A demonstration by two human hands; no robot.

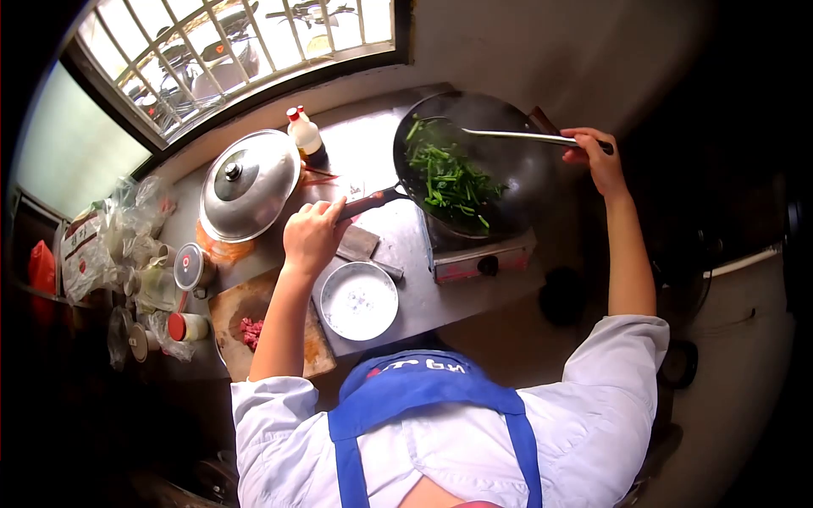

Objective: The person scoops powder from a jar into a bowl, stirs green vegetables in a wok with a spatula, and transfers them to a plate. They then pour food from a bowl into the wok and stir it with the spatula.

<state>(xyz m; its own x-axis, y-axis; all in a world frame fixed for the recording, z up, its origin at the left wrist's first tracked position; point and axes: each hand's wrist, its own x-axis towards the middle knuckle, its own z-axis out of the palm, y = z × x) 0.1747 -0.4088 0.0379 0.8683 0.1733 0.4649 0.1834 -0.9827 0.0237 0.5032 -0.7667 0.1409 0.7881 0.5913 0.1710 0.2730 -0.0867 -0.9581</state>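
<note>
A large dark wok sits tilted on a gas stove. Chopped green vegetables lie in its left part, with faint steam above. My left hand is closed round the wok's brown handle. On the right, my right hand grips the dark end of a metal spatula, whose shaft reaches over the wok to the greens. The spatula's working end is hard to make out. Below the wok handle stand a white bowl and a cleaver.
A domed metal lid lies at the back left, beside bottles. A cutting board holds chopped red meat. Jars and plastic bags crowd the left edge. A barred window is behind.
</note>
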